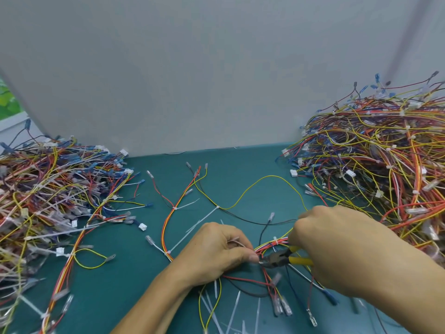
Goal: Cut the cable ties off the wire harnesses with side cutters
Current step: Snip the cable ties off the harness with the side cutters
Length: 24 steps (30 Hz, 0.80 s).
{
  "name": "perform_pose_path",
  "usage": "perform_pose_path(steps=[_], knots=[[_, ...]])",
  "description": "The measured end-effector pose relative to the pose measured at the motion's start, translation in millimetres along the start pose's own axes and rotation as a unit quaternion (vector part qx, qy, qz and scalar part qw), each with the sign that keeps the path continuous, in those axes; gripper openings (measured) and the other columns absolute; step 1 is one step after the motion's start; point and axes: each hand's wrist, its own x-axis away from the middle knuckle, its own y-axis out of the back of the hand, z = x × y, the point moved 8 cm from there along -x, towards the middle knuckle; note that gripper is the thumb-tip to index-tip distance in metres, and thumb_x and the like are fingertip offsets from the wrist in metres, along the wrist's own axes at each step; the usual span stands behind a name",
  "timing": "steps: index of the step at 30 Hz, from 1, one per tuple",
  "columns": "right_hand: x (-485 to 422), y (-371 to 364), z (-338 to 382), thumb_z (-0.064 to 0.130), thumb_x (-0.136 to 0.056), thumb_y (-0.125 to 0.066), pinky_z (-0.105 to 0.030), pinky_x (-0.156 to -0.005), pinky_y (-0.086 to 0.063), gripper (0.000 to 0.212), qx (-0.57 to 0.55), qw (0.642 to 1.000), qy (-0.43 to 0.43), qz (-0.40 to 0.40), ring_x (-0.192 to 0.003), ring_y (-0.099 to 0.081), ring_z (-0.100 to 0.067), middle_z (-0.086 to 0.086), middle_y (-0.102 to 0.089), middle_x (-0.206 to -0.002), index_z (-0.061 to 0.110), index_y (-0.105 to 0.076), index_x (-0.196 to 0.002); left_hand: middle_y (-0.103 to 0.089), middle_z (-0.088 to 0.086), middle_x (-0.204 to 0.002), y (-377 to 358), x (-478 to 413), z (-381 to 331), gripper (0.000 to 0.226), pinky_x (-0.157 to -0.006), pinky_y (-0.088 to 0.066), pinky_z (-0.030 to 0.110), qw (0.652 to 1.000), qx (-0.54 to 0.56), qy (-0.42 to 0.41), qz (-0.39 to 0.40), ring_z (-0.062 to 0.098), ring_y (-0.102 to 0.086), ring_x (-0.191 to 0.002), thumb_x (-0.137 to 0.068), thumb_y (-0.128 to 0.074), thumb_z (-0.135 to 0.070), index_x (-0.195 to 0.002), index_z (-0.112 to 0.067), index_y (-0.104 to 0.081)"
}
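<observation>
My left hand (216, 249) pinches a bundle of red, yellow and blue wires, the wire harness (269, 245), near the front middle of the green mat. My right hand (337, 242) grips the yellow-handled side cutters (279, 259). Their dark jaws sit right at my left thumb tip, against the bundle. A white cable tie (275, 242) wraps the bundle just above the jaws. The harness runs on leftward across the mat, with further white ties (175, 208) on it.
A big heap of harnesses (375, 153) rises at the right and another heap (48, 194) lies at the left. Cut white tie pieces (231, 312) litter the mat's front edge. A grey wall (192, 80) stands behind the green mat (125, 273).
</observation>
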Motion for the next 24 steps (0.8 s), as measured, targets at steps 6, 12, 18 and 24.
perform_pose_path(steps=[6,12,18,24], knots=[[-2.0,-2.1,4.7,0.013,-0.086,-0.049,-0.029,-0.065,-0.028,0.015,0.012,1.000,0.002,-0.001,-0.088,-0.055,-0.027,-0.002,-0.037,-0.082,0.025,-0.040,-0.084,-0.070,0.013,-0.072,-0.8,-0.5,0.9,0.010,-0.068,-0.048,0.040,1.000,-0.001,0.005,0.001,0.023,-0.058,-0.068,-0.075,-0.079,-0.029,-0.072,-0.024,-0.071],[-3.5,-1.9,3.8,0.005,-0.085,-0.044,-0.027,-0.053,-0.026,0.031,0.035,0.999,-0.012,-0.001,-0.073,-0.039,-0.029,-0.001,-0.029,-0.070,0.016,-0.022,-0.066,-0.066,0.000,-0.061,-1.1,-1.2,2.1,0.009,-0.057,-0.038,0.027,1.000,-0.011,0.001,-0.006,0.006,-0.047,-0.055,-0.075,-0.078,-0.032,-0.074,-0.031,-0.069],[-5.4,-5.0,2.1,0.006,-0.085,-0.046,-0.025,-0.048,-0.019,0.026,0.059,0.998,-0.005,0.002,-0.069,-0.038,-0.029,-0.001,-0.030,-0.068,0.014,-0.027,-0.068,-0.059,-0.014,-0.051,-2.4,-1.6,2.3,0.010,-0.050,-0.032,0.018,1.000,-0.002,-0.003,-0.005,0.002,-0.042,-0.048,-0.076,-0.079,-0.030,-0.072,-0.029,-0.069],[-7.3,-5.8,2.4,0.017,-0.086,-0.050,-0.026,-0.052,-0.026,0.008,0.034,0.999,0.005,0.005,-0.073,-0.043,-0.032,0.001,-0.029,-0.069,0.022,-0.043,-0.085,-0.051,-0.003,-0.050,-1.5,-0.2,3.4,0.013,-0.047,-0.029,0.018,0.999,0.042,0.005,0.005,0.010,-0.036,-0.047,-0.081,-0.075,-0.023,-0.070,-0.017,-0.069]])
